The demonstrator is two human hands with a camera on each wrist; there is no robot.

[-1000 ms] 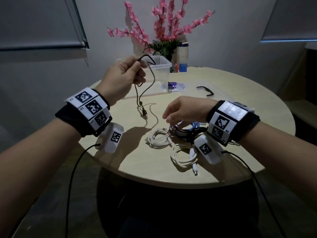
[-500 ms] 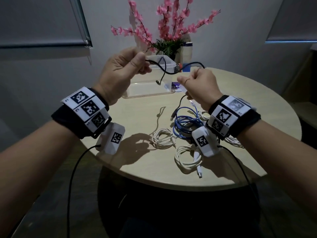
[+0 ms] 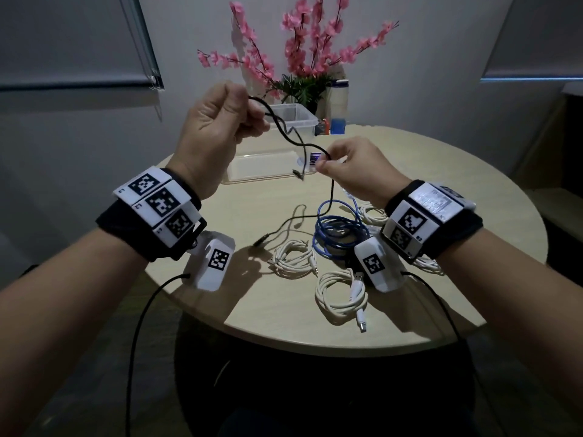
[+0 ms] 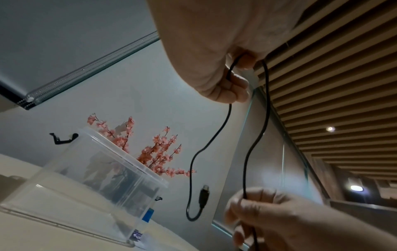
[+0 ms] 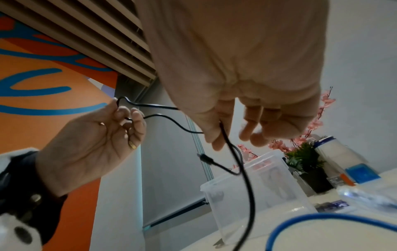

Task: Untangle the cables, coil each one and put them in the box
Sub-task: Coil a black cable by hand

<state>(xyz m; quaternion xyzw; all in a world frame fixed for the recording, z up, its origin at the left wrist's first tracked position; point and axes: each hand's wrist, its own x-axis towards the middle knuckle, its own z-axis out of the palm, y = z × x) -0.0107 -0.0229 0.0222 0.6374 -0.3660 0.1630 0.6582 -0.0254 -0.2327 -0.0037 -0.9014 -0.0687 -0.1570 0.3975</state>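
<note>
A thin black cable [image 3: 285, 135] hangs between my two hands above the round table [image 3: 202, 285]. My left hand [image 3: 249, 111] is raised and grips a bend of it [image 4: 227, 127] in curled fingers [image 4: 234, 88]. Lower and to the right, my right hand [image 3: 325, 164] pinches the cable [image 5: 247, 178] between thumb and forefinger. One short end with a plug [image 4: 204, 195] dangles free; the other end trails down to a plug [image 3: 260, 242] on the table. The clear plastic box [image 3: 296, 116] stands open behind the hands. A blue coil [image 3: 337, 227] and white coils [image 3: 293, 258] [image 3: 342, 296] lie below my right wrist.
A flat clear lid [image 3: 265, 170] lies in front of the box. Pink flowers in a pot [image 3: 303, 89], a white bottle [image 3: 339, 96] and a small blue item [image 3: 339, 126] stand at the table's far edge. More white cable [image 3: 372, 214] lies under my right forearm.
My right hand rose from the cable pile, took hold of the black cable level with the left hand, then came down and nearer. The cable now sags in a loop between the hands.
</note>
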